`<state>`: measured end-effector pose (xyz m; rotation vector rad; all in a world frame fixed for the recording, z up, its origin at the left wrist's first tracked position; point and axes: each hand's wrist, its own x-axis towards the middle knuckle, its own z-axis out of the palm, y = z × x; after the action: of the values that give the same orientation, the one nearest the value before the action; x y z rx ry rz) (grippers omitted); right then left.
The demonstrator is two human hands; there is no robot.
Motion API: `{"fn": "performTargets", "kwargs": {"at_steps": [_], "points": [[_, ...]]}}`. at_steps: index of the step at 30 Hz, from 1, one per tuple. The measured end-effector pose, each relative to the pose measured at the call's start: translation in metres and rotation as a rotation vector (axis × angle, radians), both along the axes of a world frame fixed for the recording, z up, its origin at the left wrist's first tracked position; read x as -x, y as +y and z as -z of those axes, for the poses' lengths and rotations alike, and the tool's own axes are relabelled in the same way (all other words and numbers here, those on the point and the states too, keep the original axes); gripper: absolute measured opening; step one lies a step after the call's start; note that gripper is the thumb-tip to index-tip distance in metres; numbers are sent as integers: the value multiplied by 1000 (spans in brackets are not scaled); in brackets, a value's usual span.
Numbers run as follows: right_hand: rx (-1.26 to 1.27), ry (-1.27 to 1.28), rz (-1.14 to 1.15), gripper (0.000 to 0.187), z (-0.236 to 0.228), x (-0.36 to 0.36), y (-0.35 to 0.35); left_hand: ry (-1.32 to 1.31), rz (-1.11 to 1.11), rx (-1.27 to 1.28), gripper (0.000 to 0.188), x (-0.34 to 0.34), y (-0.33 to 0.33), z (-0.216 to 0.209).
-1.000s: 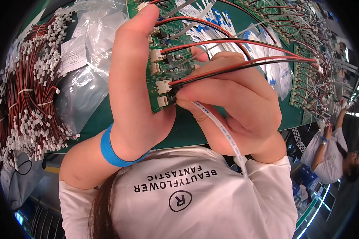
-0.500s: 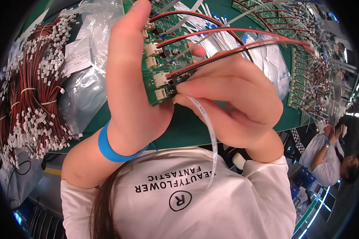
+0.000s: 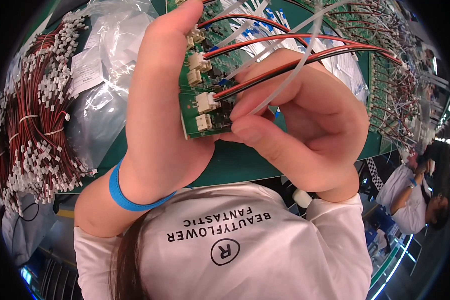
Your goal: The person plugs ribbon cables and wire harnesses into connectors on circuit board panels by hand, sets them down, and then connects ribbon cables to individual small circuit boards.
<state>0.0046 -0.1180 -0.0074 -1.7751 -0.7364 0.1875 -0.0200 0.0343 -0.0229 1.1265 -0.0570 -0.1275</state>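
My left hand [image 3: 157, 100] is closed around a green circuit board [image 3: 188, 112], its thumb along the left edge and its other fingers mostly hidden behind. Cream sockets line the board's left side. Red and black wires [image 3: 270, 76] run from white plugs in some of them, while the lowest socket [image 3: 203, 122] has no plug. With thumb and forefinger, my right hand [image 3: 320, 117] pinches a flat white ribbon cable [image 3: 303, 59] close to the dark connectors at the lower right of the board. The pinched end is covered by my fingertips, so whether it sits in a connector cannot be seen.
Bundled red and black wires [image 3: 40, 120] with white plugs lie at the left, beside a clear plastic bag [image 3: 112, 75]. Loose white ribbon cables [image 3: 252, 32] lie behind the board. Wired boards [image 3: 380, 95] line the right of the green tabletop [image 3: 240, 167]. Another person [image 3: 407, 195] works farther right.
The ribbon cable's free length has swung from hanging over my shirt to arching up and away above my right hand. The board has shifted slightly right; both hands keep their grips.
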Motion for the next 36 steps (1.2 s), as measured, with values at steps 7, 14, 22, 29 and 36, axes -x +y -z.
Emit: {"fn": "performTargets", "kwargs": {"at_steps": [7, 14, 22, 29, 36], "points": [[-71, 123, 52, 11, -1, 5, 0, -161, -100, -144, 47, -3, 1, 22], [-92, 90, 24, 10, 3, 3, -2, -317, -37, -186, 65, -4, 4, 26], [-69, -129, 72, 13, 11, 3, 3, -616, -116, -606, 66, -6, 5, 27], [25, -223, 114, 13, 12, 2, 11, -670, -122, -587, 63, -7, 14, 34], [12, -255, 81, 14, 5, 1, 13, 224, -112, 270, 49, -12, 1, -2]]}}
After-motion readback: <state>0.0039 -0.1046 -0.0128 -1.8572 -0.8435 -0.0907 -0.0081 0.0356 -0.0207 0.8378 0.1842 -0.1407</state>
